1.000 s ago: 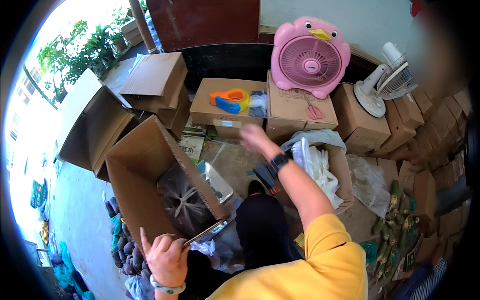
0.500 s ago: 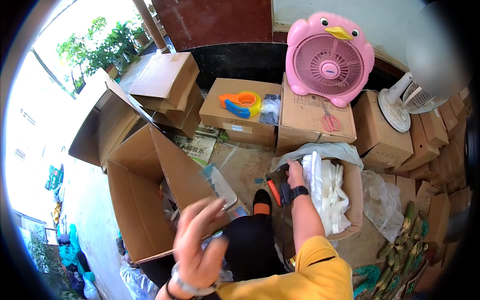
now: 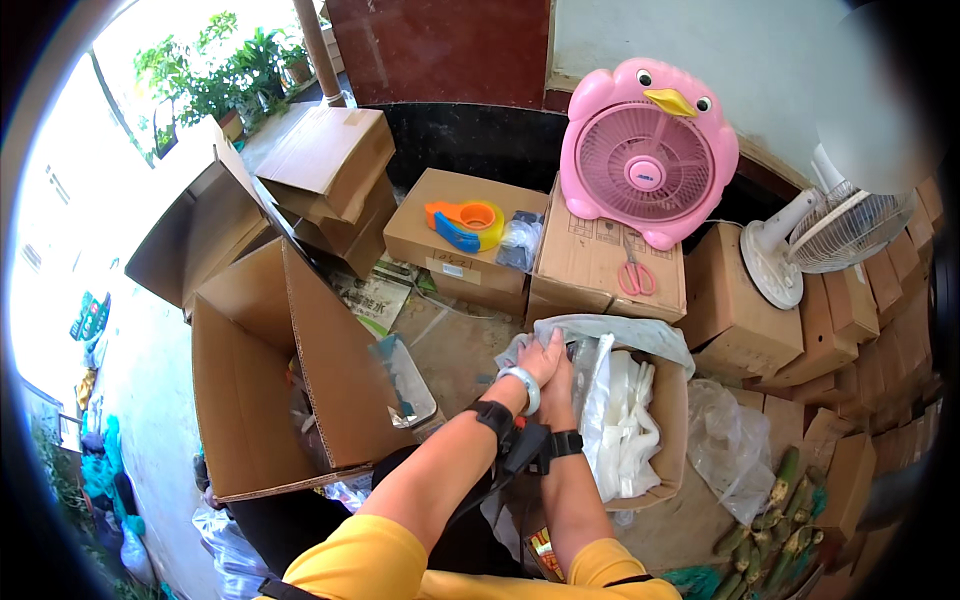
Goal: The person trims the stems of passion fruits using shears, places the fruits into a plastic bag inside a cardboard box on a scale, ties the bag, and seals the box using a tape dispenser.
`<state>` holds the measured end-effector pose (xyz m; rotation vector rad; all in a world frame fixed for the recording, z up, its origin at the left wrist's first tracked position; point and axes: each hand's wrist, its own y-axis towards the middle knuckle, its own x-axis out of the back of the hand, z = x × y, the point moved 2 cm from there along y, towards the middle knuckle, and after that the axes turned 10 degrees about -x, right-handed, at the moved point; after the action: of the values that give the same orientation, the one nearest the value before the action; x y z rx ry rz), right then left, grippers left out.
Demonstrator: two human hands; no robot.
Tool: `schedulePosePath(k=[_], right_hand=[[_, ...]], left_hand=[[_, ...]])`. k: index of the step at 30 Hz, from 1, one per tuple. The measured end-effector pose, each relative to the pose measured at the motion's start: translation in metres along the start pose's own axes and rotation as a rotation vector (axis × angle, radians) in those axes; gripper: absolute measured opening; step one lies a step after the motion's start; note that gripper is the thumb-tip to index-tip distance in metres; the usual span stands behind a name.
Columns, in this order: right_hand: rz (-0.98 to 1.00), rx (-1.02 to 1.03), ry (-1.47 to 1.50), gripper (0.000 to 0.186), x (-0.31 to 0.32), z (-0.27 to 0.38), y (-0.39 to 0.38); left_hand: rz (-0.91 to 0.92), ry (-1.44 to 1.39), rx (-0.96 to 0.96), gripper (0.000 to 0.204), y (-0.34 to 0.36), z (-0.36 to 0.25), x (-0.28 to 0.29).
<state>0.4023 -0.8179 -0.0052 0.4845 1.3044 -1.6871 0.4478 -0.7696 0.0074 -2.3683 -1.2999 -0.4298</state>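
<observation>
My left hand (image 3: 541, 362) and my right hand (image 3: 559, 388) are together at the left rim of a cardboard box (image 3: 672, 425). Their fingers look closed, but anything between them is hidden. A grey plastic liner (image 3: 630, 333) is folded over the box's far rim, beside my fingertips. Inside the box, clear plastic bags (image 3: 592, 400) stand next to bundled white plastic (image 3: 628, 435). A bangle and a black strap are on my left wrist. Another black strap is on my right wrist, with a black object (image 3: 525, 450) between the forearms.
A tall open carton (image 3: 250, 400) stands at left, near a clear plastic tray (image 3: 408, 380). Behind are a tape dispenser (image 3: 465, 225), scissors (image 3: 635, 275), a pink fan (image 3: 645, 170) and a white fan (image 3: 775, 250) on cartons. Green vegetables (image 3: 775, 520) lie at right.
My left hand, raised and spread near the open carton, has moved right to join my right hand at the box rim. The view has shifted slightly; the red-handled tool is now mostly covered.
</observation>
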Motion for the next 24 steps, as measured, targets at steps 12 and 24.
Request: schedulePosePath(k=[12, 24], right_hand=[[0.001, 0.267, -0.374, 0.024, 0.014, 0.052, 0.027], [-0.087, 0.007, -0.161, 0.027, 0.025, 0.051, 0.052]], left_hand=[[-0.146, -0.701, 0.520, 0.092, -0.013, -0.028, 0.032], [0.015, -0.292, 0.293, 0.054, 0.012, -0.004, -0.010]])
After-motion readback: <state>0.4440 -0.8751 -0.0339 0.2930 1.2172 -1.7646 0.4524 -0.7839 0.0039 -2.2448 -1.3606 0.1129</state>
